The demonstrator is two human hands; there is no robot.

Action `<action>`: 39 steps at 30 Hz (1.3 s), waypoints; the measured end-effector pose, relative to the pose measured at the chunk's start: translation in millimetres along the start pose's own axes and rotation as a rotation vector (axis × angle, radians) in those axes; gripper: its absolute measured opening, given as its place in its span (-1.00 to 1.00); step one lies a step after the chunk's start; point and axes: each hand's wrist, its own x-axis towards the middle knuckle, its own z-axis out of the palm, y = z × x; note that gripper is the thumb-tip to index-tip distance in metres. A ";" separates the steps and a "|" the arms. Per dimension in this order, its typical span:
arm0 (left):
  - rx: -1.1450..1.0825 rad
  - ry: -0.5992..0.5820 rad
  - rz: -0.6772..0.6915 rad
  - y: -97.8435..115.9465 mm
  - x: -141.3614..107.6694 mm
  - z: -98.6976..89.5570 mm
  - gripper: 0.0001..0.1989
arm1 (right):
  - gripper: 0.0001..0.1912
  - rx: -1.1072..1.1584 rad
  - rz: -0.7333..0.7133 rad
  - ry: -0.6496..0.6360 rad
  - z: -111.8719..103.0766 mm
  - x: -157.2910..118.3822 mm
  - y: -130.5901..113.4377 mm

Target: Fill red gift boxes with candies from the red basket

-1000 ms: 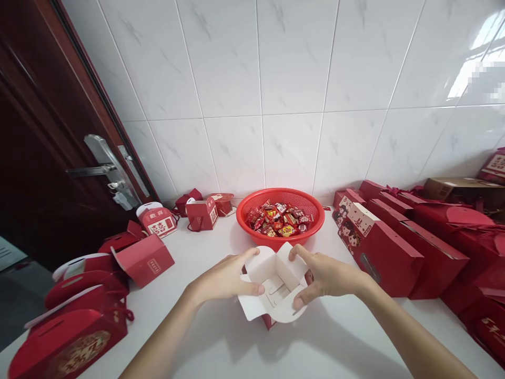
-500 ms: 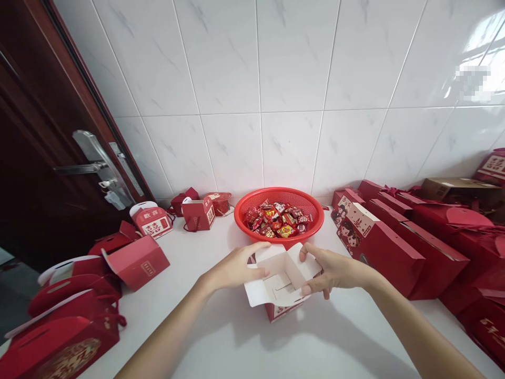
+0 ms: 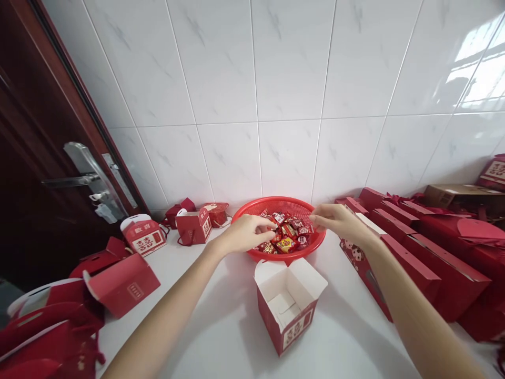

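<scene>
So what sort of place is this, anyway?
Perhaps a room in a home or small shop, judging by the tiled wall, the dark door with a metal handle, and the red basket of wrapped sweets.

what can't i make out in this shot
Head view: part of the round red plastic basket and its shiny wrapped candies, hidden by the left hand.
Head view: part of the long red cardboard box, hidden by the right forearm.
Head view: nearest red paper box at left, cut off by the frame.
Head view: most wrapper lettering, too small.
</scene>
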 end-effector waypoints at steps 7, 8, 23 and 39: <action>0.216 -0.523 0.191 -10.4 86.9 54.2 -0.54 | -0.90 -0.521 0.127 -0.097 53.0 83.8 32.6; 0.270 -0.563 0.187 -11.4 91.1 62.2 -0.47 | -0.82 -0.538 0.143 -0.138 58.1 88.9 38.0; 0.390 -0.367 -0.011 -50.9 113.2 66.7 -0.53 | -0.73 -0.018 0.023 -0.069 68.5 100.7 74.5; 0.149 -0.458 -0.017 -54.4 116.1 70.0 -0.39 | -0.82 0.557 0.062 0.191 61.4 90.1 71.3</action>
